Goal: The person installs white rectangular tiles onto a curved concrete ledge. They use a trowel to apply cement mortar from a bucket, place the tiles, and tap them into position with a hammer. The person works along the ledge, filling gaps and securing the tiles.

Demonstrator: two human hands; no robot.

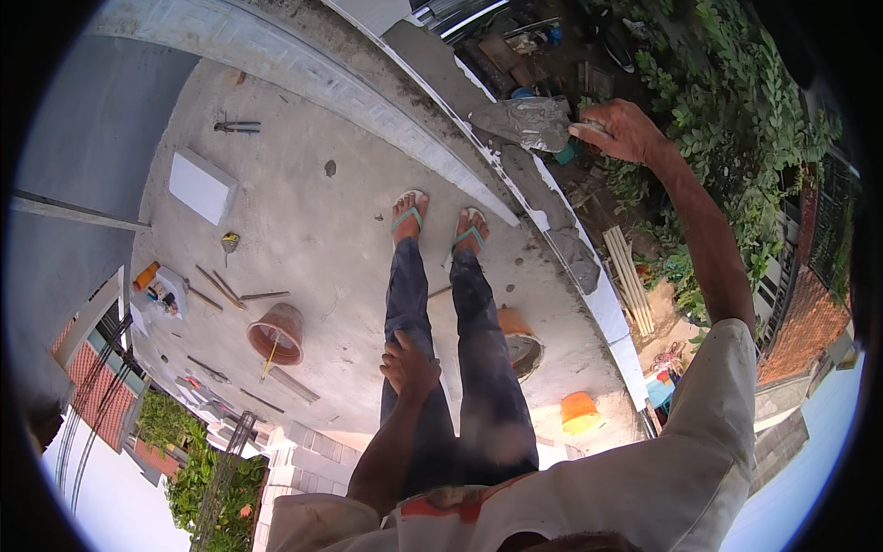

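Note:
My right hand (624, 132) is closed on the handle of a trowel (533, 124), whose blade is grey with wet mortar, held out at the upper right over the top of the low wall's ledge (418, 55). Grey mortar (575, 258) lies in lumps along that ledge, which has white blocks along its edge. My left hand (409, 368) rests with fingers apart on my left leg, just below the knee or on it; I cannot tell exactly. My sandalled feet stand on the concrete floor beside the wall.
Pliers (237, 126), a white block (202, 184), a tape measure (230, 243), wooden sticks and clay-coloured pots (274, 336) lie on the floor. An orange bucket (579, 411) stands near the wall. Beyond the wall are a drop, plants (699, 83) and bamboo poles (628, 276).

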